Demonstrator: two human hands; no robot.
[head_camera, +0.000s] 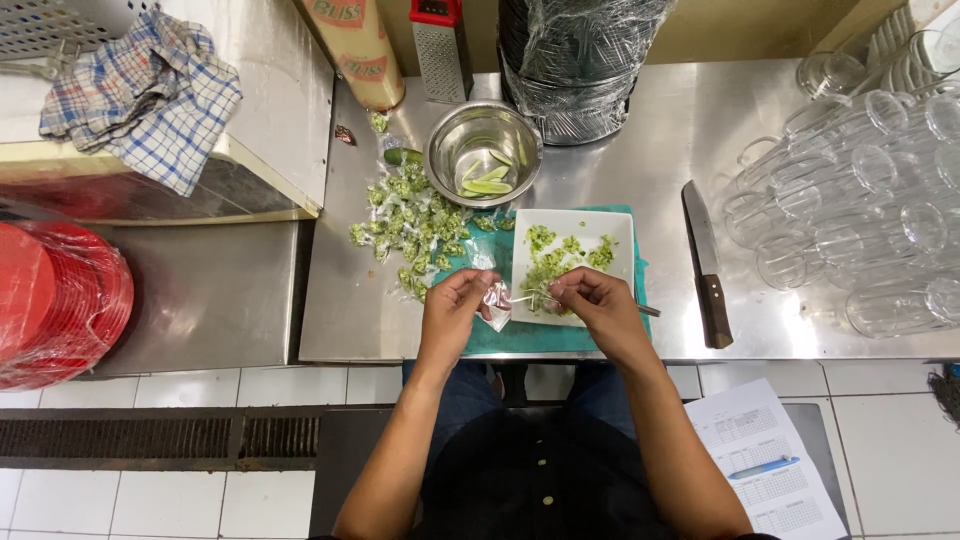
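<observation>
In the head view, the left hand (452, 300) pinches a small clear plastic bag (495, 300) at the front edge of the steel counter (640, 170), its fingers closed on the bag's mouth. The right hand (590, 298) is closed on a thin metal utensil (645, 310), working over the white square plate (575, 225) of chopped green herb (550, 262), which rests on a teal cloth (520, 338). A heap of filled bags (408, 222) lies to the left, a steel bowl of lime wedges (484, 152) behind, a knife (705, 265) to the right. Doing this well likely means holding the bag's mouth wide and steady close to the plate, so little spills.
</observation>
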